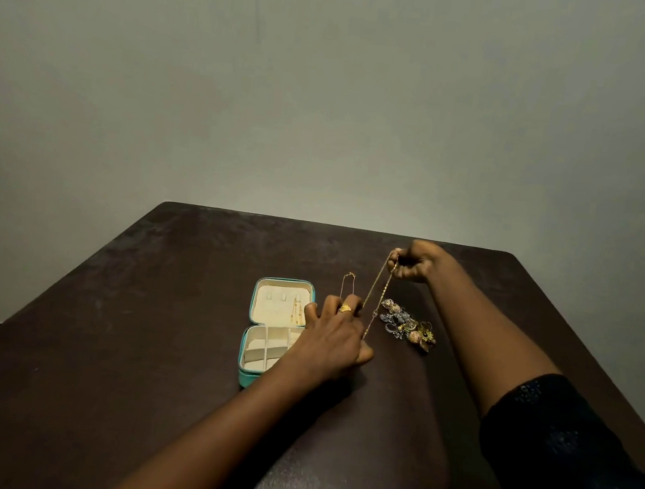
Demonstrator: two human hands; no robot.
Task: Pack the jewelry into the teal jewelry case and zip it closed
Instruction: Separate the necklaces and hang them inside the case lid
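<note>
The teal jewelry case lies open on the dark table, cream lining showing. A gold chain hangs inside its lid. My right hand is raised and pinches the top of a gold chain necklace. The chain stretches down to my left hand, which holds its lower end beside the case with fingers spread. My left hand wears a gold ring. A thinner gold chain lies on the table behind my left hand. A heap of earrings and rings sits to the right of the stretched chain.
The dark brown table reaches back to a plain grey wall. My left forearm crosses the table's front part, and my right arm in a dark sleeve covers the right side.
</note>
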